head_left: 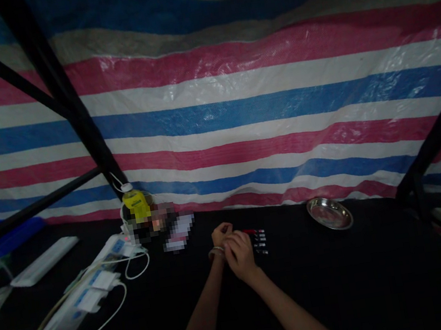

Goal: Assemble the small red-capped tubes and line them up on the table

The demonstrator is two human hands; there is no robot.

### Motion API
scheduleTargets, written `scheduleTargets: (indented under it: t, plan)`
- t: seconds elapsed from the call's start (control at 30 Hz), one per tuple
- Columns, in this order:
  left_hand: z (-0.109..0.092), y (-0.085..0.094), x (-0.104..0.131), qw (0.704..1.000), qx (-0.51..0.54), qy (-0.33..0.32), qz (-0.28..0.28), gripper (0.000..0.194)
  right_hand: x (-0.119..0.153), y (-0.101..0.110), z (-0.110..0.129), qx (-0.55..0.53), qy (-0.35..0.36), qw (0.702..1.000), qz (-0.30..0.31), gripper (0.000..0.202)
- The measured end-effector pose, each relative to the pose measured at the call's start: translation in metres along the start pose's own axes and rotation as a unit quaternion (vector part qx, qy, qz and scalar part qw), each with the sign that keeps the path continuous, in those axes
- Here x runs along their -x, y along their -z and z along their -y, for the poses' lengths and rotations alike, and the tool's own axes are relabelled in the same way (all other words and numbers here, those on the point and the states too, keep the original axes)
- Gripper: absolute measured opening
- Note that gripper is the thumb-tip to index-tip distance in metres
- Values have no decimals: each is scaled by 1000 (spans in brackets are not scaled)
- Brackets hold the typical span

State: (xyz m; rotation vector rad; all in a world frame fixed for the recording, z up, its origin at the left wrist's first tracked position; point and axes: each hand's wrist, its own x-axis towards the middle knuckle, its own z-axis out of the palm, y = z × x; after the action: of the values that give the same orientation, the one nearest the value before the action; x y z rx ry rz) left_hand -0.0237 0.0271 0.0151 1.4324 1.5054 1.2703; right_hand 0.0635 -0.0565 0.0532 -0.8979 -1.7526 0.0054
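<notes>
My left hand (220, 234) is above the black table, fingers curled inward; whatever they hold, if anything, is hidden. A light bracelet (215, 251) circles the left wrist. Over that wrist lies my right hand (240, 253), its fingers bent together with the tips close to the bracelet. Whether they pinch the bracelet or something small, I cannot make out. Just right of the hands, several small slim pieces with silvery ends (261, 240) lie in a column. The farthest is a red piece (250, 231), partly covered by my right hand.
A shiny metal dish (330, 213) sits at the back right. Leftward are a power strip (85, 292) with white cables, a long white box (45, 262) and a yellow-labelled bottle (136, 204). A striped tarp (237, 111) hangs behind, between black frame poles (67, 106).
</notes>
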Motion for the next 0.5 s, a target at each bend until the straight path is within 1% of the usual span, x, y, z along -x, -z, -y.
scheduleTargets:
  t: [0.13, 0.2, 0.27, 0.33, 0.4, 0.5]
  plan:
    - [2, -1, -2, 999, 3, -6, -36, 22, 6, 34, -47, 9, -103, 993, -58, 21]
    - [3, -2, -3, 999, 9, -7, -37, 23, 14, 51, -70, 17, -175, 980, -97, 20]
    - [4, -3, -3, 999, 18, -8, -31, 24, 24, 63, -87, 12, -253, 959, -125, 19]
    - [6, -3, -2, 999, 28, -9, -23, 25, 30, 70, -99, 4, -296, 947, -127, 19]
    - [7, -2, -1, 999, 37, -15, -20, 26, 33, 71, -105, 1, -319, 940, -119, 19]
    - [8, 0, 1, 999, 39, -23, -14, 30, 32, 68, -106, 6, -332, 940, -78, 20]
